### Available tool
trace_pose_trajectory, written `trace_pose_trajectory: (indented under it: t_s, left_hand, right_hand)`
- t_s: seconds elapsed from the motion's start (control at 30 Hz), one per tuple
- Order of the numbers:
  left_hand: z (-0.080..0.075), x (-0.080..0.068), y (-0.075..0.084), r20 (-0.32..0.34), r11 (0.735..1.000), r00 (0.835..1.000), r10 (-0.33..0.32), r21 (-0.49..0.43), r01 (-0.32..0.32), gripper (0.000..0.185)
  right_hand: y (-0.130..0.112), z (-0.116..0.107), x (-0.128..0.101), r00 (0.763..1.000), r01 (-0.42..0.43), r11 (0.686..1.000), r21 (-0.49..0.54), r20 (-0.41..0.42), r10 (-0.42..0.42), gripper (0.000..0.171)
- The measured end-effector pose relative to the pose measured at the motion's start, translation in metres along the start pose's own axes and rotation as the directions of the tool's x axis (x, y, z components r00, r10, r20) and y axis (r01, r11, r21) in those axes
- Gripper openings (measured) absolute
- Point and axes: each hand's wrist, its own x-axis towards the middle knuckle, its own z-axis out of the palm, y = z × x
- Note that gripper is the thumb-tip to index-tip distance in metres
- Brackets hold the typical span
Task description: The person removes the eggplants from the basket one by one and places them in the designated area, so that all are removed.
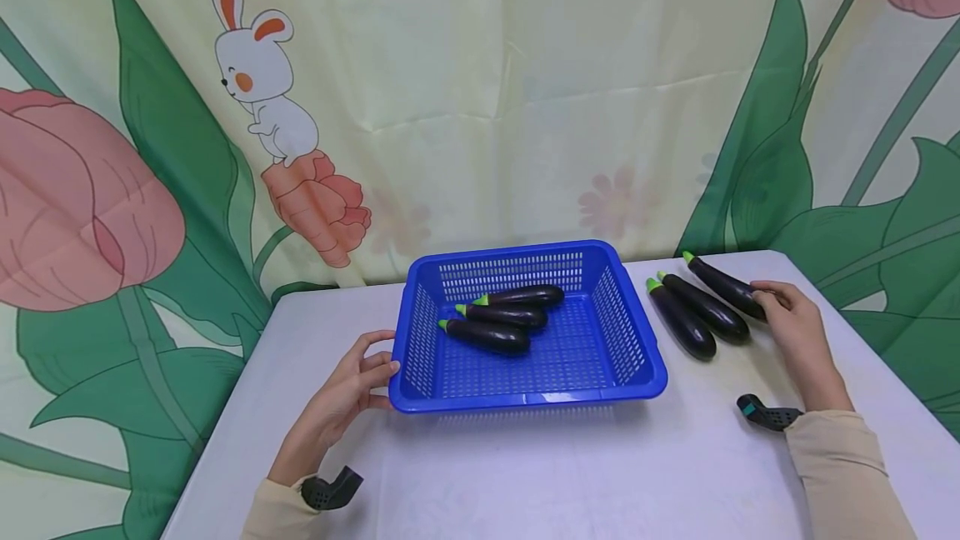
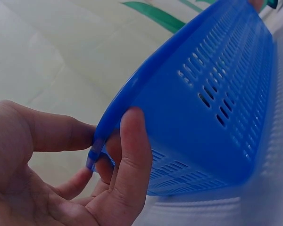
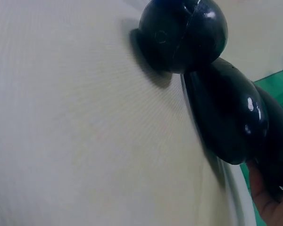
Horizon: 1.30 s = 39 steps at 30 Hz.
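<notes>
Two grips are at work. My left hand (image 1: 352, 390) pinches the near left corner rim of the blue basket (image 1: 633, 382), thumb above and fingers (image 2: 132, 155) curled beneath it. My right hand (image 1: 791, 327) wraps the fat end of the farthest eggplant (image 1: 723, 283), fingers closed on it, at the right of the desk (image 1: 525, 473). Two more eggplants (image 1: 693, 317) lie just beside it, green stems pointing away from me, between my hand and the basket. Three eggplants (image 1: 498, 319) rest inside the basket, stems to the left. Behind the desk hangs a curtain (image 1: 525, 90) printed with a rabbit (image 1: 262, 82) and tulips.
</notes>
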Motion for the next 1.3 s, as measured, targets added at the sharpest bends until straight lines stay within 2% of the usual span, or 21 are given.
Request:
trace_pose_trajectory:
  t_s: [0.23,0.4,1.03,1.3]
  left_hand:
    - [-0.0001,0.0000,-0.0002,-0.001,1.000,1.000,0.002,0.004,-0.002,0.068]
    - [-0.0006,0.0002,-0.0007,-0.006,1.000,1.000,0.005,0.006,-0.005,0.068]
    - [0.0001,0.0013,-0.0020,-0.013,1.000,1.000,0.001,0.011,-0.001,0.069]
    - [-0.0001,0.0010,-0.0022,-0.011,1.000,1.000,0.003,0.008,-0.003,0.069]
  right_hand:
    - [0.0044,-0.0004,-0.0004,0.999,0.001,0.998,-0.065,0.047,0.002,0.058]
    - [0.0065,0.0014,-0.0007,0.997,0.010,0.999,-0.053,0.078,-0.006,0.060]
    - [-0.0004,0.0080,-0.0044,0.978,0.139,0.983,-0.123,0.174,-0.117,0.058]
    - [-0.0008,0.0074,-0.0041,0.978,0.135,0.981,-0.142,0.175,-0.110,0.060]
